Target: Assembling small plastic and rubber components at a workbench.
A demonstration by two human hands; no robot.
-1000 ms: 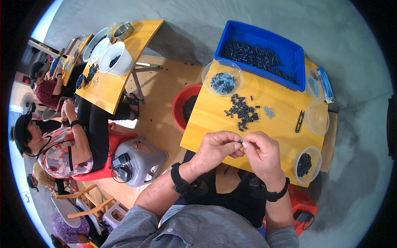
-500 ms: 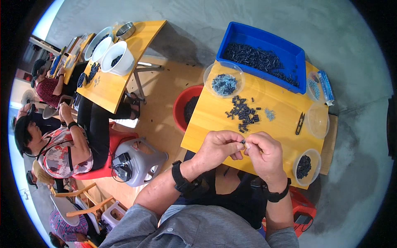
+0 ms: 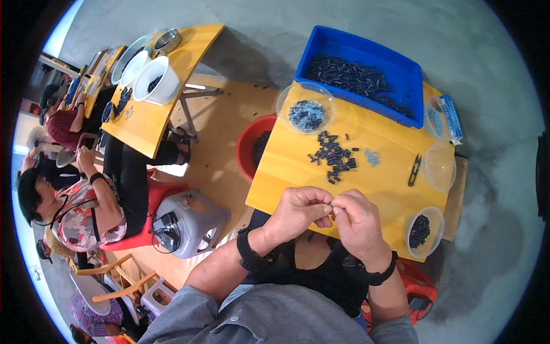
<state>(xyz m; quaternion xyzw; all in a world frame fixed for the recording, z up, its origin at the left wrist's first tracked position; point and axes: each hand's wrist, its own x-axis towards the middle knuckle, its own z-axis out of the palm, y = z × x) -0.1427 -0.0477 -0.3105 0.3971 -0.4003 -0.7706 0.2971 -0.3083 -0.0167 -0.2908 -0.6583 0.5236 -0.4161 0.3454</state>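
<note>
Over the near edge of the yellow table (image 3: 372, 186), my left hand (image 3: 299, 213) and my right hand (image 3: 360, 225) meet fingertip to fingertip. Both are closed in a pinch on one small dark part (image 3: 331, 204), mostly hidden by the fingers, so its exact kind does not show. Just beyond them lies a loose pile of short black cylindrical pieces (image 3: 335, 156). Right of that pile is a little heap of tiny pale, silvery pieces (image 3: 372, 157). A clear round tub (image 3: 330, 117) holding bluish and dark small pieces stands behind the pile.
A blue tray (image 3: 415, 74) of black pieces stands at the back. Along the right lie black snips (image 3: 414, 171), a clear tub (image 3: 440, 166) and a tub of black bits (image 3: 438, 221). A red bucket (image 3: 243, 146) is on the floor; a co-worker (image 3: 86, 215) sits at left.
Both hands have shifted slightly toward me and left in the picture, still pinching the small dark part. My right hand has turned a little, fingers now closer over the part.
</note>
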